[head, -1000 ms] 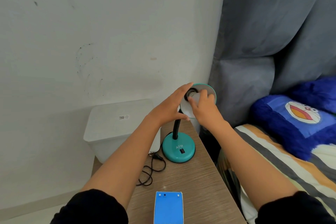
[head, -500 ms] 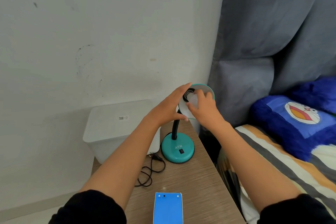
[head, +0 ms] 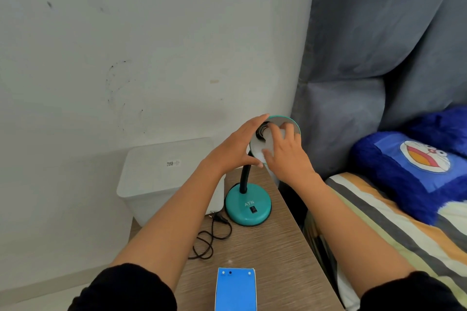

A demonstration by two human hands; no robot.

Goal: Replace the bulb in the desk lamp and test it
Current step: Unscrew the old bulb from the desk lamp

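Observation:
A teal desk lamp stands on the wooden bedside table, its round base (head: 248, 207) with a black switch facing me and its shade (head: 290, 120) tipped up toward me. My left hand (head: 236, 149) cups the shade's left rim from outside. My right hand (head: 286, 153) reaches into the shade with its fingers around a white bulb (head: 271, 137) at the dark socket (head: 262, 130). A blue bulb box (head: 236, 290) lies at the table's near edge.
The lamp's black cord and plug (head: 214, 232) lie coiled, unplugged, left of the base. A white plastic bin (head: 161, 179) stands against the wall. A bed with a striped sheet (head: 394, 230) and a blue cartoon pillow (head: 419, 169) is at the right, with a grey curtain behind it.
My right hand's fingers have shifted around the bulb inside the shade. My left hand stays on the shade rim. The lamp base has not moved.

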